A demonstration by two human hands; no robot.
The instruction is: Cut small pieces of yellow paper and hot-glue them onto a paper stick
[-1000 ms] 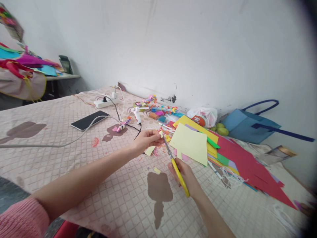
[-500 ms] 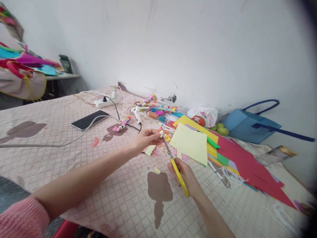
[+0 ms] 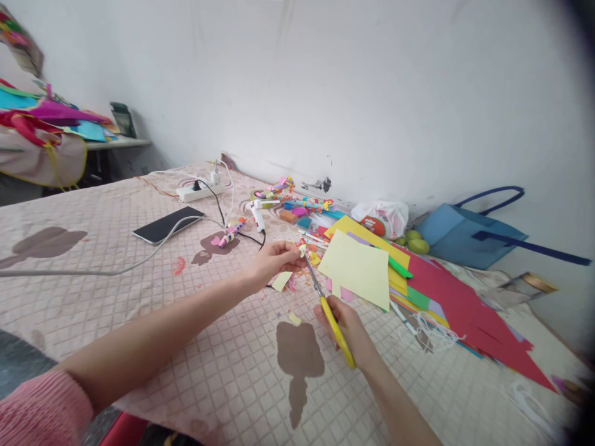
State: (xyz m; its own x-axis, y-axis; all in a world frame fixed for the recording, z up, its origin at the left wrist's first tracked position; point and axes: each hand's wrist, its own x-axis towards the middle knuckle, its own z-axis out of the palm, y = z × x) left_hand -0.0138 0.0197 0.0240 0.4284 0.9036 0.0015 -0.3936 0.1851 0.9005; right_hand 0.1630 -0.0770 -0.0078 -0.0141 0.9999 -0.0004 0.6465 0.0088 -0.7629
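My left hand (image 3: 274,260) pinches a small yellow paper piece (image 3: 302,250) while my right hand (image 3: 346,331) grips the scissors (image 3: 325,303), trimming it, offcuts (image 3: 288,285) already lying on the bed (image 3: 116,291).

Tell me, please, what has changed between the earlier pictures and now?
Almost nothing visibly changed. The left hand still pinches the small yellow paper piece, and the right hand still holds the yellow scissors with the blades at that piece. The pale yellow sheet stayed in place.

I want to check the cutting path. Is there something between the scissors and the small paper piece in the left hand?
Nothing visible. The scissors in the right hand already reach the small paper piece pinched by the left hand.
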